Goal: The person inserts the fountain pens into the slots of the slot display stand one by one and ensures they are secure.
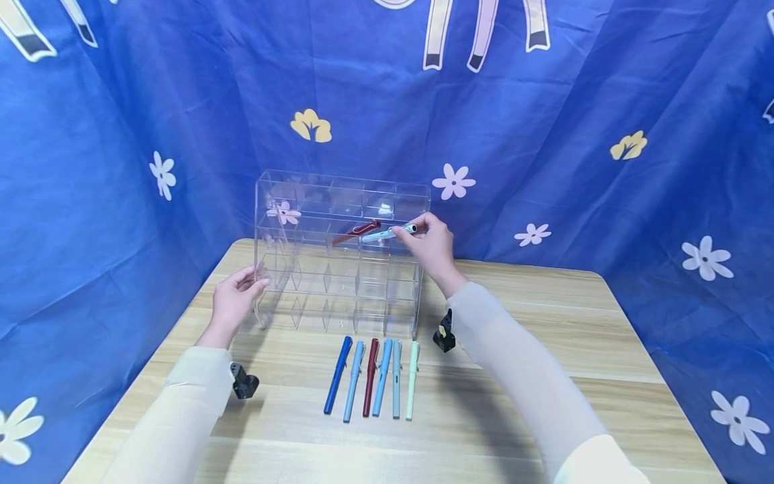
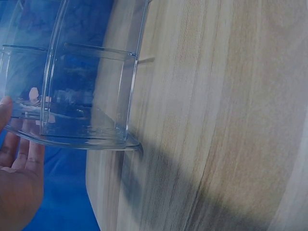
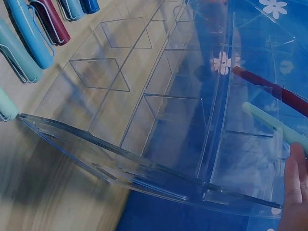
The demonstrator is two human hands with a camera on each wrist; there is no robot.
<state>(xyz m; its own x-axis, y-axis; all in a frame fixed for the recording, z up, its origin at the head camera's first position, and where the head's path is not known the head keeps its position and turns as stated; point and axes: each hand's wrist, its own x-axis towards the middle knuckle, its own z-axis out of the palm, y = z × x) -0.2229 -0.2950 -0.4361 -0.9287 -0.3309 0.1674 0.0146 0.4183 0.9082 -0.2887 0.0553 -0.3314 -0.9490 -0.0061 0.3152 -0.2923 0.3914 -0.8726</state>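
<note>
A clear acrylic organizer (image 1: 326, 282) with several tiers of compartments stands upright on the table. My right hand (image 1: 434, 247) pinches a pale blue pen (image 1: 379, 235) near its capped end, over an upper tier at the right side. Just left of it a dark red pen (image 1: 353, 232) leans in that tier; in the right wrist view the red pen (image 3: 269, 86) lies beside the pale pen (image 3: 269, 120). At the organizer's left side panel, my left hand (image 1: 234, 296) holds the edge between thumb and fingers; the left wrist view shows the fingers (image 2: 33, 156) behind the clear plastic.
Several capped pens lie in a row before the organizer, among them a dark blue pen (image 1: 337, 376), a dark red pen (image 1: 371, 380) and a pale green pen (image 1: 412, 382). A blue patterned curtain (image 1: 363, 101) hangs behind the wooden table (image 1: 520, 403).
</note>
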